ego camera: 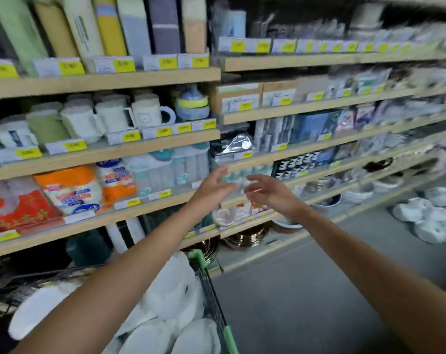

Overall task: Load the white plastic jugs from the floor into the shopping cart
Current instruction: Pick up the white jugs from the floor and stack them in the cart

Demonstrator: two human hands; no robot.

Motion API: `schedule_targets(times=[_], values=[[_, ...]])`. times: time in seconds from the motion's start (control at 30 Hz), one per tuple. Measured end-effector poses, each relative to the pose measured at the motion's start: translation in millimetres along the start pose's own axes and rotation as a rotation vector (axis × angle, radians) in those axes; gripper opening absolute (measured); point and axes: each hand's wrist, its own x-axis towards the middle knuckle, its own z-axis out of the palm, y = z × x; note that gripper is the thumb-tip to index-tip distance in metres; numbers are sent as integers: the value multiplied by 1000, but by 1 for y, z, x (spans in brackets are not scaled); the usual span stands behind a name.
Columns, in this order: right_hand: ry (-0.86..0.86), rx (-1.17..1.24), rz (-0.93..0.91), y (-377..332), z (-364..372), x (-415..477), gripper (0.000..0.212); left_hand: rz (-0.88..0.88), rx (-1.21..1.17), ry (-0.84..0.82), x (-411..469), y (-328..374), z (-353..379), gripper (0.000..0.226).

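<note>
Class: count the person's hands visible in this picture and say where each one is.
2. The left hand and the right hand are raised side by side in front of the shelves, both open and holding nothing.

I'm looking down on the white plastic jugs [170, 290], smooth and slightly shiny, lying in my cart [213, 300] of dark metal wire with matt green plastic trim [230, 338]. The floor [306, 290] is showing a dull, smooth grey finish. The shelves [101, 80] are showing pale, matt wood-look edges, and the packets [73, 190] are gleaming in glossy plastic film.
</note>
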Motion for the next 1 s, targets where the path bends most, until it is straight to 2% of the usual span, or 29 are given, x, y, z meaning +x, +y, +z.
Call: schedule_targets(times=[0.27,0.57,0.7,0.9,1.0], values=[[180,52,6,53,-167,-23,32,96,94,-103,60,67,148,57],[287,118,81,126,-275,-27,31,81,110,-188,135,90,257,54],[347,152,139,169,-325,-12,34,61,93,-214,190,90,313,50],[411,159,223,237,-417,34,35,46,63,-341,302,82,416,48],[446,186,279,270,-472,66,26,9,40,-394,365,86,468,47]])
